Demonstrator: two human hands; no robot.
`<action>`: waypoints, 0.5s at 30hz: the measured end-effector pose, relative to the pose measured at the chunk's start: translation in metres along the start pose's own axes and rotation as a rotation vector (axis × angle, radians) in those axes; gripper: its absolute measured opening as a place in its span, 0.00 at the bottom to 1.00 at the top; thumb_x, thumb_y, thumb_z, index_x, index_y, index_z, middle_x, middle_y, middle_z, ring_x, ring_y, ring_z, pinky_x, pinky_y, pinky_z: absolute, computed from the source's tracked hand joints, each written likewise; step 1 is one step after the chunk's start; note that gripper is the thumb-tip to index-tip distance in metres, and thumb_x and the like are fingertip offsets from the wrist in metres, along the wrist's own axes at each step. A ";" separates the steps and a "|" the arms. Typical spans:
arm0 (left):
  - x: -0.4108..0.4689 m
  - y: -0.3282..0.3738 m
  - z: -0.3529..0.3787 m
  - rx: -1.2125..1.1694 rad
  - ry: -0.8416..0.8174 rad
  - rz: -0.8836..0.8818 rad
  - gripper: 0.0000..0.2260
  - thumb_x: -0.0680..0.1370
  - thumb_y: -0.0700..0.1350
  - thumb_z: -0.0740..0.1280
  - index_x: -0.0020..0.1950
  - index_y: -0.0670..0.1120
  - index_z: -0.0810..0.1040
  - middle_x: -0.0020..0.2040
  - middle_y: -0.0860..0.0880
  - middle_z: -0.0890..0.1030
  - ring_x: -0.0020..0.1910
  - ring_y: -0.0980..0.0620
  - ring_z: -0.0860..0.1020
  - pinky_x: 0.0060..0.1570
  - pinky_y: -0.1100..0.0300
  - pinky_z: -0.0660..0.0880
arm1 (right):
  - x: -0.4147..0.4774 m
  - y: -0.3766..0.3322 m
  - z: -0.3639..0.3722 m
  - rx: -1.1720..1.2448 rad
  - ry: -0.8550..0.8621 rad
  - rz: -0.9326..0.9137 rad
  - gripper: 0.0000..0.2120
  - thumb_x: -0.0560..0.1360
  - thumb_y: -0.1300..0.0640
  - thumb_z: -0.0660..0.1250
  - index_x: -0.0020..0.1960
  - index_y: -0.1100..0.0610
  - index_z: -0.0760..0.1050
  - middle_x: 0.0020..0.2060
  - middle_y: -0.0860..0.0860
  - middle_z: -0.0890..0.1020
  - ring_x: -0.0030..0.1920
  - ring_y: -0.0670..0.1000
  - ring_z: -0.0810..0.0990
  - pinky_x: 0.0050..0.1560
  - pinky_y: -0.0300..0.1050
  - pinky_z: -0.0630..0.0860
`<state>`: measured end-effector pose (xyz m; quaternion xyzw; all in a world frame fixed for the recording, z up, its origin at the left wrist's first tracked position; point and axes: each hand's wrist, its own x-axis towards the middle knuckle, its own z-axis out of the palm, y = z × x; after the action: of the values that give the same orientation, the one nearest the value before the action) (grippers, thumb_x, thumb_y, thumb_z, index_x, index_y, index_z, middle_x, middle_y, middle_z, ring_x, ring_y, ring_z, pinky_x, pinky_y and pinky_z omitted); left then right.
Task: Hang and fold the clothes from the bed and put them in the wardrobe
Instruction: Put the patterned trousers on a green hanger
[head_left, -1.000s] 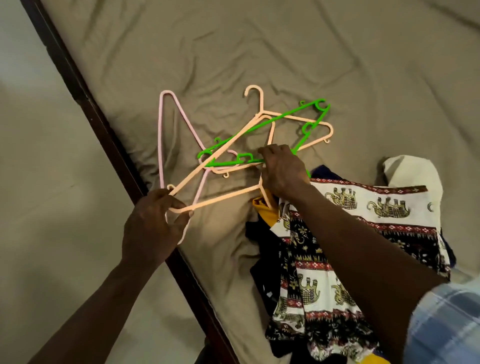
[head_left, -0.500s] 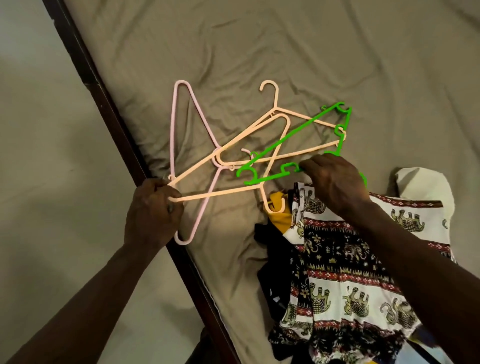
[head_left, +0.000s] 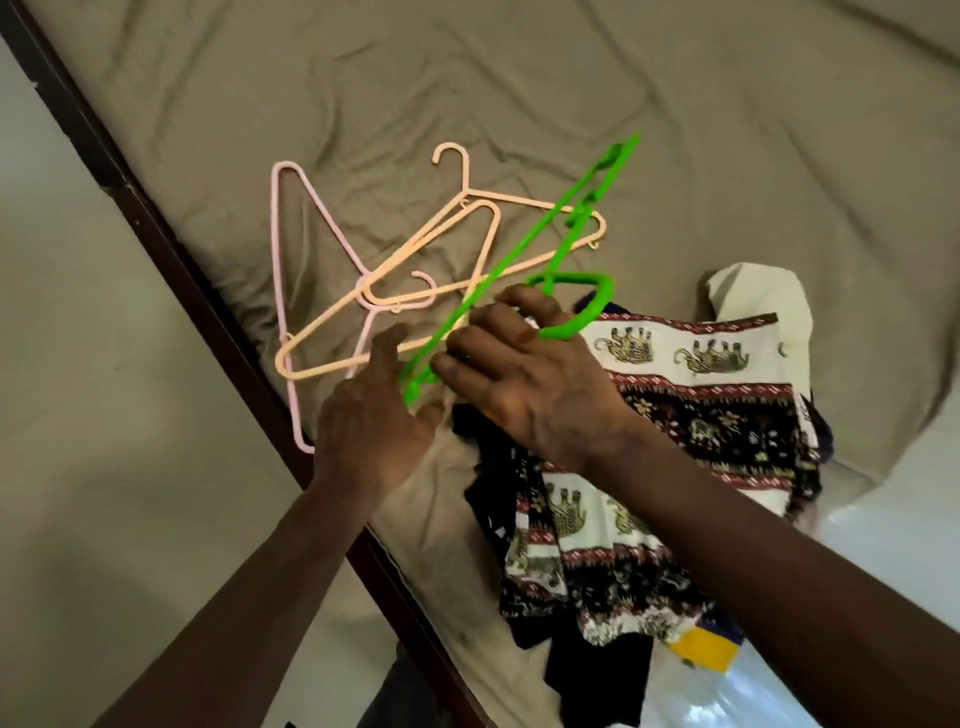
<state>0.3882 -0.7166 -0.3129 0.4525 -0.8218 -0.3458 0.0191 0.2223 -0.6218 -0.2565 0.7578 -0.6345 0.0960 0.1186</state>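
The green hanger (head_left: 540, 245) is lifted off the bed, slanting from 7 o'clock up to 1 o'clock across the peach hangers (head_left: 410, 262), with a pink hanger (head_left: 280, 260) beneath them at 9 o'clock. The step looks like freeing it from that tangle. To do that well, draw it out along its own length toward 5 o'clock, keeping its hook clear of the peach bars, and steady the others flat.

The right hand (head_left: 524, 384) grips the green hanger near its hook, fingers curled round the plastic, its forearm entering from 4 o'clock. The left hand (head_left: 374, 421) is open – fingers stretched toward the hanger's low end, holding nothing. The clothes (head_left: 701, 395) – elephant print on top – lie heaped on the sheet (head_left: 519, 78) at 4 o'clock.
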 end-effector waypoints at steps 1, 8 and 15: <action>-0.003 0.002 0.001 -0.017 0.005 -0.017 0.23 0.73 0.59 0.71 0.67 0.58 0.73 0.57 0.50 0.84 0.56 0.42 0.82 0.58 0.44 0.78 | -0.005 -0.006 -0.006 0.000 0.012 0.008 0.12 0.84 0.60 0.61 0.58 0.57 0.83 0.52 0.55 0.85 0.57 0.60 0.83 0.69 0.58 0.70; -0.096 0.026 0.022 -0.192 -0.124 -0.098 0.10 0.71 0.59 0.77 0.50 0.61 0.83 0.40 0.62 0.85 0.44 0.59 0.83 0.47 0.56 0.79 | -0.109 -0.059 -0.054 0.103 0.214 0.539 0.15 0.83 0.54 0.62 0.68 0.52 0.76 0.62 0.59 0.82 0.65 0.59 0.76 0.70 0.60 0.68; -0.186 0.039 0.078 -0.188 -0.223 -0.043 0.16 0.70 0.66 0.75 0.49 0.58 0.83 0.42 0.56 0.85 0.42 0.55 0.83 0.42 0.57 0.78 | -0.252 -0.167 -0.084 0.208 0.297 0.875 0.25 0.75 0.69 0.69 0.70 0.57 0.71 0.70 0.62 0.71 0.71 0.67 0.72 0.69 0.65 0.71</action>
<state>0.4423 -0.5189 -0.2972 0.4248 -0.7730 -0.4698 -0.0375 0.3423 -0.3324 -0.2604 0.4052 -0.8573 0.3073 0.0798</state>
